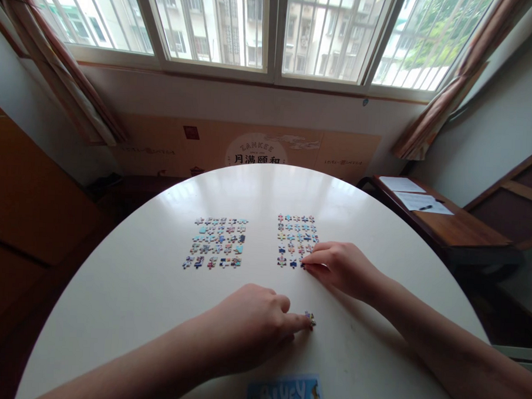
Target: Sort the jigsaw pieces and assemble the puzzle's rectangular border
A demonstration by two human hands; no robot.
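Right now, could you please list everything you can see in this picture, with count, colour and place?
round table: one, white, centre.
left puzzle group: one grid of many multicoloured pieces, table middle left.
right puzzle group: one grid of many multicoloured pieces, table middle right.
loose puzzle piece: one, multicoloured, near table edge.
Bluey card: one, blue, bottom edge.
side table: one, brown, right, with white papers and a pen on it.
window: one, barred, top.
curtains: two, brownish, either side.
left hand: fingertip on the loose piece.
right hand: fingertips at the right group's lower edge.
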